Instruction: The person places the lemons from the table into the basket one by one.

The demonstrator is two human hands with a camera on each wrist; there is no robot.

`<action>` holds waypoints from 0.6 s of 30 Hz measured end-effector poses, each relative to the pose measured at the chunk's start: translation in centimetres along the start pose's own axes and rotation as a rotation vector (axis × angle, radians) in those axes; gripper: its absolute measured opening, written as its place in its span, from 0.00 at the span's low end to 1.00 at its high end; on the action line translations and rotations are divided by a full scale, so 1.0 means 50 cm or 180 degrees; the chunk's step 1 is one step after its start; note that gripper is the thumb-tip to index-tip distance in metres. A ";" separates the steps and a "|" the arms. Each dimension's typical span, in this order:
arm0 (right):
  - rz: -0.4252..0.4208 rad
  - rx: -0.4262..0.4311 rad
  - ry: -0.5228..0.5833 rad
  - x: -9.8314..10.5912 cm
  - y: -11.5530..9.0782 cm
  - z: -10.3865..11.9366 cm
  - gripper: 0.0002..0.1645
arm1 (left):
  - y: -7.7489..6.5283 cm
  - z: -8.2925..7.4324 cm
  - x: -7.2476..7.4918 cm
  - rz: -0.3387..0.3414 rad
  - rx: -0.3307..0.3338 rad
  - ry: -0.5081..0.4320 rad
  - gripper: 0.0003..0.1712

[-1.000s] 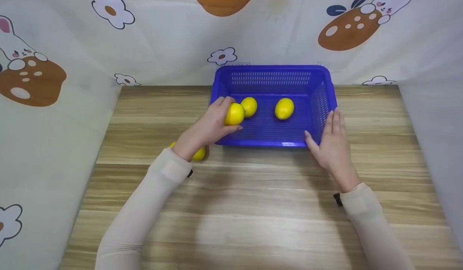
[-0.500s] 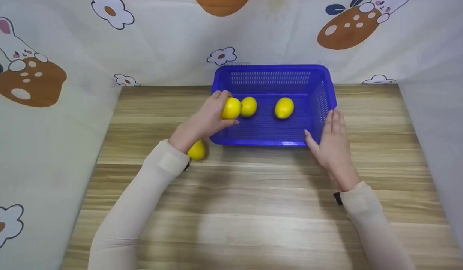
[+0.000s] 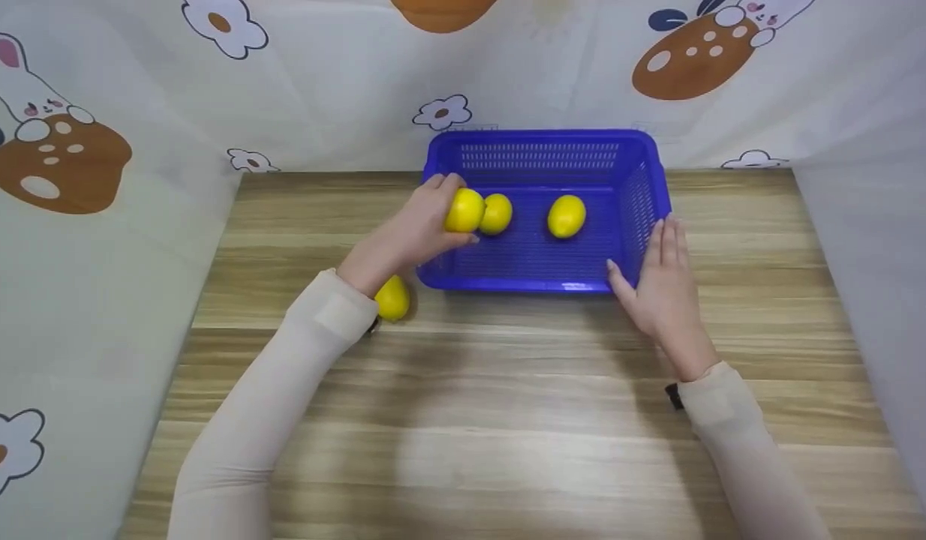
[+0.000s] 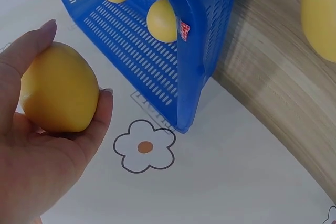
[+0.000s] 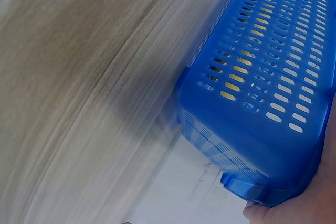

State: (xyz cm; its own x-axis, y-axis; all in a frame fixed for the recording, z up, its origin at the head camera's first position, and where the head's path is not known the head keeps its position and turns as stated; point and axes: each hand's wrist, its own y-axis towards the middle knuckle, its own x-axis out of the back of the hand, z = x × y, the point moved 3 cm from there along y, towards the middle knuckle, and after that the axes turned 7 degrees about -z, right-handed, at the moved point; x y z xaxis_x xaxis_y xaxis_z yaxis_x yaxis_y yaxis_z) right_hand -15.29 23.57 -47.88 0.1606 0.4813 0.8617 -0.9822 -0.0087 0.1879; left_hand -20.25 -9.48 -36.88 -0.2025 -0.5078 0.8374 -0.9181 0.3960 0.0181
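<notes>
My left hand grips a yellow lemon over the left side of a blue plastic basket. In the left wrist view this lemon sits between thumb and fingers, apart from the basket wall. Two more lemons lie inside: one on the left, partly covered by the held one in the head view, and another near the middle. A further lemon rests on the table, half hidden by my left wrist. My right hand rests on the basket's front right corner, fingers straight along the right rim.
The basket stands at the back of a wood-grain table, close to a pale printed cloth. Similar cloth hangs along the left and right sides.
My left hand has lifted the lemon slightly back and to the left within the head view. The lemon on the table shows differently beside the wrist. My right hand stays in place.
</notes>
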 end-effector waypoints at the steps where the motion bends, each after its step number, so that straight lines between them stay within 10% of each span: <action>1: -0.0009 0.0004 0.0002 0.000 0.000 0.000 0.57 | 0.000 0.000 0.000 -0.0001 -0.0008 0.0005 0.36; 18: -0.0097 0.0053 0.0014 -0.002 0.000 -0.001 0.56 | 0.007 -0.012 -0.007 0.0066 -0.0044 0.0028 0.40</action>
State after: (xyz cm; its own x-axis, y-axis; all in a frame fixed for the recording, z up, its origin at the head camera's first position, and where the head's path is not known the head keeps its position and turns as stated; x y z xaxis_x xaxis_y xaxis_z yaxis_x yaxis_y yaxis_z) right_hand -15.31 23.59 -47.99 0.1900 0.4854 0.8534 -0.9750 -0.0085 0.2219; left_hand -20.31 -8.70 -36.85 -0.2185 -0.4927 0.8424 -0.9089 0.4169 0.0081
